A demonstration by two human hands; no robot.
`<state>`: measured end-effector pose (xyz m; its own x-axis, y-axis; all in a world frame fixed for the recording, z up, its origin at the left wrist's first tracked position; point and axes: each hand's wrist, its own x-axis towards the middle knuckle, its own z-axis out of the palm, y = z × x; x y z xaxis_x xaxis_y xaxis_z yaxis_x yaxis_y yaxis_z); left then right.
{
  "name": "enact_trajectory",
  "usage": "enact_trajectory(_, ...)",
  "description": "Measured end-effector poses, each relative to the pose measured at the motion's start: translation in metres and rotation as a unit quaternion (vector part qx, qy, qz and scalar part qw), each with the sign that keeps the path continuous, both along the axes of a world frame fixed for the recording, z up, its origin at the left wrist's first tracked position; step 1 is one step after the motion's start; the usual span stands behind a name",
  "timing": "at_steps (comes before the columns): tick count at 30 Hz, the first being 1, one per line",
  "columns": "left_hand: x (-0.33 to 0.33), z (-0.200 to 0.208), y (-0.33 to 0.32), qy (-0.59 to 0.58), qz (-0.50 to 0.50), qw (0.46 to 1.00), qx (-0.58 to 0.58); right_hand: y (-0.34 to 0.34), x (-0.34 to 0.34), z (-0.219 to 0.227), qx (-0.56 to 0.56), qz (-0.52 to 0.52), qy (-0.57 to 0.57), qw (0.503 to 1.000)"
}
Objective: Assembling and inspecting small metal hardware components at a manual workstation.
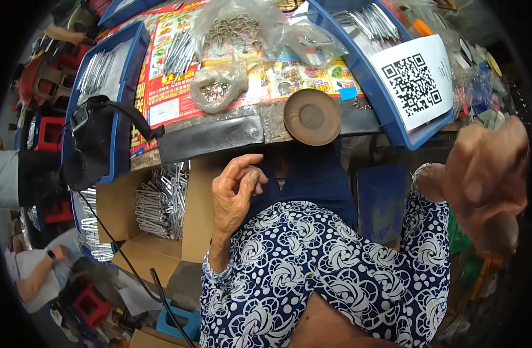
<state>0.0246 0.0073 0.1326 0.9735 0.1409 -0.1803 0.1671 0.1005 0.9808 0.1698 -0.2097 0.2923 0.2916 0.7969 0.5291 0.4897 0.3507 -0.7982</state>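
Observation:
My left hand [234, 194] hangs in front of the table edge, above my lap. Its fingers are loosely curled but apart, with nothing visible in them. Raised at the far right, close to the camera, my right hand [486, 174] is blurred; I cannot make out its grip. A round brown dish [312, 118] sits at the table's near edge, beyond my left hand. Beside it lies a dark flat strip [213, 138] along the edge. Farther back are a clear plastic bag [234, 32] of small metal parts and a smaller rolled-down bag [218, 87] with similar pieces.
Blue trays [141, 49] [402, 136] with thin metal rods flank the table; a sheet with a square code [414, 81] leans on the right one. A black strapped device [95, 136] overhangs the left. Below stands a cardboard box [199, 223] of metal pieces. Other people are at left.

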Motion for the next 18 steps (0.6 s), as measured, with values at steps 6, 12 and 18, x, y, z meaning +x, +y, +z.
enact_trajectory(6,-0.006,-0.002,0.0,-0.016,0.023,1.0,0.008,-0.024,0.011,0.0,0.015,-0.009,-0.008,1.0)
enact_trajectory(12,-0.009,-0.004,-0.006,-0.035,0.023,0.999,0.006,-0.031,0.003,0.003,0.032,-0.026,-0.022,0.999)
enact_trajectory(18,-0.018,-0.003,-0.006,-0.027,0.018,0.999,0.022,-0.005,-0.018,0.0,0.058,-0.045,-0.029,0.997)
